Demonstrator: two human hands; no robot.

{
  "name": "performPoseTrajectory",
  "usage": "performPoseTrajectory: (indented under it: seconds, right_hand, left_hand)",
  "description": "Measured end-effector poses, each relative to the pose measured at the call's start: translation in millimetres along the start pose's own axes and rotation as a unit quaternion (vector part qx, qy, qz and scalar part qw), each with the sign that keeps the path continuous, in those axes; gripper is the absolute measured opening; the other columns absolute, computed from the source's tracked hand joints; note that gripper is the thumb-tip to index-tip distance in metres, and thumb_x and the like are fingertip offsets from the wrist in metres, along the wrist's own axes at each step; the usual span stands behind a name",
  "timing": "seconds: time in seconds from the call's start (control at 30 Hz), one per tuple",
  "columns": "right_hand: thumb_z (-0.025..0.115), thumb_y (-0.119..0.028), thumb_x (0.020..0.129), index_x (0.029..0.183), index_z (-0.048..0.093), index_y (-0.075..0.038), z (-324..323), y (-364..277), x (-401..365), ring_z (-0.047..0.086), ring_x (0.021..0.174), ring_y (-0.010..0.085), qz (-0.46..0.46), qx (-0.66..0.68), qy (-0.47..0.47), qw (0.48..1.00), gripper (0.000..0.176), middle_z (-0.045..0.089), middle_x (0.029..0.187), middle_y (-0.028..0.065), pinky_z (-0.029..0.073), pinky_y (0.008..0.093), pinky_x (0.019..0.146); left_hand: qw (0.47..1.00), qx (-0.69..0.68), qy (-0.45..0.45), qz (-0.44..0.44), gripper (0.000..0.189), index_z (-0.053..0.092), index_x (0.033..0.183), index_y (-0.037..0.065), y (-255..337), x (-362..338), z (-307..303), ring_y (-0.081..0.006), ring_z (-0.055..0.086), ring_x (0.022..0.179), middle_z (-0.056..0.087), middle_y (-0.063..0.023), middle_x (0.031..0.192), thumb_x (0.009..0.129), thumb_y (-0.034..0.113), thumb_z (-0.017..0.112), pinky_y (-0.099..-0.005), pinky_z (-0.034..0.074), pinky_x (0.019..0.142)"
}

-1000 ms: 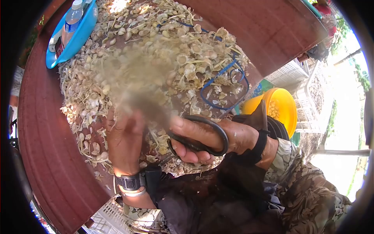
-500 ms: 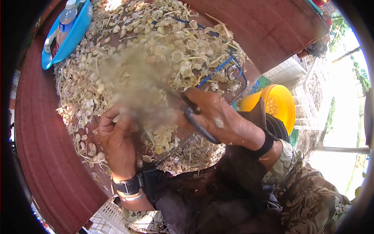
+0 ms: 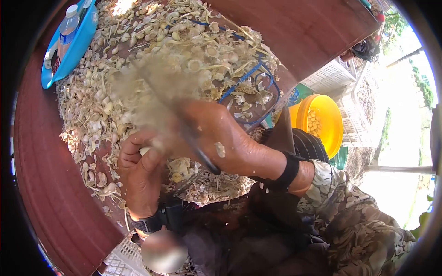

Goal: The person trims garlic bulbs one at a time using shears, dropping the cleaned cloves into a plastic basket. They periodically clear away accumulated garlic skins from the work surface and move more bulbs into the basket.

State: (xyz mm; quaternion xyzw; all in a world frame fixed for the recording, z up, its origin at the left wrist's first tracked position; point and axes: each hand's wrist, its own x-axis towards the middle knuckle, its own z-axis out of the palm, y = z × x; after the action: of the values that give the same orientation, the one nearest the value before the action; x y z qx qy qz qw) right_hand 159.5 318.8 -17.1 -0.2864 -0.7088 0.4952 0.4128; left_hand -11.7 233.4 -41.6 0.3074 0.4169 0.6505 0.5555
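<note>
My left hand [image 3: 142, 165] is closed in a pinch on a pale garlic clove [image 3: 145, 150], low at the left of centre. My right hand [image 3: 207, 131] wraps round the dark handle of a scissors-like tool [image 3: 195, 149], whose blades are partly lost in a blurred patch. Both hands are close together over a heap of garlic cloves and papery skins [image 3: 106, 92] on the red-brown table [image 3: 50, 170]. A blue strap [image 3: 241, 82] lies across the right part of the heap.
A blue basin [image 3: 76, 53] with a plastic bottle [image 3: 68, 32] stands at the upper left. To the right are a yellow bucket [image 3: 335, 126] holding peeled cloves and white crates [image 3: 329, 76]. A blurred pale round thing [image 3: 164, 252] is near my left wrist.
My right hand has moved left, closer to my left hand, and the tool has turned with it. The whole view has shifted slightly, and the pale round blur has appeared by my left wrist.
</note>
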Motion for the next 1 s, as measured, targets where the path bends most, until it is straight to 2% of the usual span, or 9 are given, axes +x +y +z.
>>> performPoseTrajectory:
  seconds: [0.23, 0.27, 0.43, 0.53, 0.77, 0.83, 0.9, 0.93, 1.0]
  right_hand:
    - [0.068, -0.01, 0.079, 0.094, 0.053, -0.001, -14.0, 4.0, 7.1, 0.054, 0.063, 0.0282, 0.013, -0.03, 0.076, 0.997, 0.023, 0.054, 0.07, 0.0142, 0.045, 0.0371, 0.059]
    - [0.066, -0.009, 0.078, 0.092, 0.058, 0.0, -23.3, 9.0, 11.6, 0.048, 0.07, 0.0094, 0.048, -0.061, 0.093, 0.993, 0.018, 0.052, 0.073, 0.0012, 0.04, 0.0262, 0.059]
    - [0.073, -0.02, 0.077, 0.098, 0.057, 0.001, -26.6, 8.9, 7.0, 0.061, 0.071, 0.0257, -0.113, -0.29, 0.097, 0.945, 0.034, 0.06, 0.078, 0.0147, 0.046, 0.0345, 0.064]
    - [0.077, -0.025, 0.075, 0.101, 0.056, 0.0, -20.5, 6.2, -2.7, 0.063, 0.074, 0.0343, -0.08, -0.32, 0.04, 0.943, 0.041, 0.06, 0.081, 0.0198, 0.048, 0.0384, 0.066]
    - [0.078, -0.026, 0.075, 0.089, 0.056, 0.0, -30.1, 0.7, -7.9, 0.056, 0.065, 0.0306, -0.097, -0.283, 0.001, 0.954, 0.037, 0.056, 0.072, 0.0154, 0.045, 0.0365, 0.06]
    - [0.078, -0.026, 0.075, 0.086, 0.055, 0.0, -32.4, -2.1, -8.7, 0.053, 0.063, 0.0299, -0.127, -0.251, 0.012, 0.96, 0.036, 0.054, 0.071, 0.0153, 0.044, 0.0361, 0.059]
    - [0.077, -0.025, 0.075, 0.085, 0.054, 0.0, -32.4, -3.3, -10.1, 0.05, 0.061, 0.0295, -0.15, -0.226, 0.024, 0.962, 0.036, 0.053, 0.069, 0.0155, 0.042, 0.036, 0.059]
    - [0.077, -0.025, 0.076, 0.084, 0.054, 0.001, -31.7, -5.0, -12.2, 0.049, 0.061, 0.0293, -0.151, -0.218, 0.021, 0.964, 0.036, 0.052, 0.069, 0.0157, 0.042, 0.036, 0.058]
    - [0.077, -0.024, 0.076, 0.083, 0.053, 0.001, -30.5, -9.5, -15.2, 0.046, 0.06, 0.029, -0.148, -0.209, 0.009, 0.967, 0.035, 0.05, 0.068, 0.0161, 0.041, 0.0359, 0.058]
  left_hand:
    - [0.983, -0.179, -0.009, -0.041, 0.033, 0.054, 0.118, 0.002, -10.2, 0.2, -11.8, -0.0201, 0.06, 0.102, 0.06, -0.0123, 0.112, 0.087, 0.003, 0.063, -0.0259, 0.054, 0.08]
    - [0.974, -0.222, 0.006, -0.046, 0.033, 0.054, 0.119, 0.001, -10.5, -0.2, -14.7, -0.021, 0.06, 0.102, 0.06, -0.0127, 0.113, 0.087, 0.0, 0.062, -0.0256, 0.055, 0.08]
    - [0.967, -0.238, 0.082, -0.048, 0.022, 0.059, 0.109, 0.002, -8.0, -3.2, -19.8, -0.0181, 0.06, 0.091, 0.063, -0.0089, 0.104, 0.087, 0.001, 0.063, -0.0279, 0.051, 0.081]
    - [0.964, -0.252, 0.07, -0.05, 0.022, 0.058, 0.11, 0.001, -4.5, -6.4, -25.6, -0.0151, 0.056, 0.082, 0.062, -0.0071, 0.101, 0.088, 0.001, 0.061, -0.0259, 0.049, 0.072]
    - [0.983, -0.084, 0.13, 0.094, 0.01, 0.054, 0.089, 0.002, 42.4, -125.2, 8.7, -0.0128, 0.044, 0.069, 0.052, -0.0066, 0.083, 0.084, 0.008, 0.06, -0.0228, 0.036, 0.06]
    - [0.928, 0.166, 0.301, 0.141, 0.004, 0.053, 0.084, 0.003, 58.0, -192.2, 1.9, -0.0117, 0.042, 0.069, 0.052, -0.0055, 0.082, 0.083, 0.006, 0.054, -0.0226, 0.035, 0.062]
    - [0.753, 0.431, 0.496, 0.044, 0.02, 0.06, 0.104, 0.0, 59.5, -260.4, -39.0, -0.0123, 0.053, 0.087, 0.058, -0.009, 0.105, 0.089, 0.003, 0.048, -0.0235, 0.04, 0.076]
    - [0.74, 0.467, 0.479, 0.068, 0.027, 0.062, 0.112, -0.001, 52.4, -285.0, -62.2, -0.017, 0.056, 0.103, 0.06, -0.011, 0.112, 0.09, 0.001, 0.047, -0.0275, 0.042, 0.088]
    - [0.457, 0.801, 0.377, 0.089, 0.026, 0.063, 0.114, -0.003, 63.0, -311.9, -73.8, -0.0195, 0.058, 0.104, 0.063, -0.0107, 0.111, 0.093, 0.004, 0.048, -0.0299, 0.044, 0.09]
